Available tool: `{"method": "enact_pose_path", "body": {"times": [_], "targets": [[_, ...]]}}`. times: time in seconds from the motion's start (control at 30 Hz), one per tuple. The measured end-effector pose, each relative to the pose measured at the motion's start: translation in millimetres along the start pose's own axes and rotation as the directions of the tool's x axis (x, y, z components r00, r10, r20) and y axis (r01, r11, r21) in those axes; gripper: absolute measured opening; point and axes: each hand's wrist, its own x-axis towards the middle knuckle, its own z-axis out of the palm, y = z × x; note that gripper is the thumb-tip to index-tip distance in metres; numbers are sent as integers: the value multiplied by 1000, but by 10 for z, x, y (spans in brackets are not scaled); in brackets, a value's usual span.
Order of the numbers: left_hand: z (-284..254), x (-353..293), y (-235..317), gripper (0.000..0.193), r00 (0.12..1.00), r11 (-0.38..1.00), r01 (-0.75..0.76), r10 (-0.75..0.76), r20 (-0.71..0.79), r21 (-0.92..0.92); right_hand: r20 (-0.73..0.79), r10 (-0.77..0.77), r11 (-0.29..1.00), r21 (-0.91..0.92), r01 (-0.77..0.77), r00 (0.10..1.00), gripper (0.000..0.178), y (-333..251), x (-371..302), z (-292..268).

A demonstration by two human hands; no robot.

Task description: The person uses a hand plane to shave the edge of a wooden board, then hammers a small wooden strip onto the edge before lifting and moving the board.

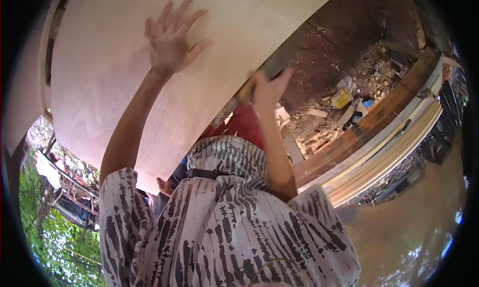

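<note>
A large pale plywood sheet (100, 87) fills the upper left, its right edge running at a slant past my body. My left hand (174, 45) lies on its face with the fingers spread and holds nothing. Beside the sheet's right edge is my right hand (269, 90), smeared by motion, with one finger or thumb pointing outward. A small brownish shape shows by its palm against the edge; whether the hand grips it is hidden in the blur. Another person's hand (163, 186) touches the sheet's lower edge, to the left of my waist.
At right, wood scraps and shavings litter the ground around a yellow container (341, 98). Beyond them run a brown wooden beam (369, 122) and a stack of long thin boards (399, 147). A metal frame (75, 187) stands at the lower left, near green foliage (65, 242).
</note>
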Motion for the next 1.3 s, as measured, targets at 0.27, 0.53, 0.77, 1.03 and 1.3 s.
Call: {"method": "enact_pose_path", "body": {"times": [0.27, 0.53, 0.77, 1.03, 1.3], "targets": [[-117, 148, 213, 77, 999, 1000, 10, -9, 53, -8, -128, -237, 966, 73, 247, 963, 92, -385, 1305, -104], [-114, 142, 202, 75, 994, 997, 52, -46, 97, -60, -141, -27, 991, -135, 7, 990, 98, 55, 135, 33], [132, 146, 370, 76, 1000, 998, -15, 15, 0, -66, -39, -199, 962, 185, 203, 979, 92, -264, 1539, -320], [135, 170, 471, 78, 995, 999, 40, -43, 88, 34, -123, -242, 964, 82, 253, 962, 80, 175, 410, -169], [300, 112, 340, 70, 1000, 1000, -2, 2, -11, -23, -17, -148, 920, 363, 144, 989, 74, -328, 1855, -356]]}}
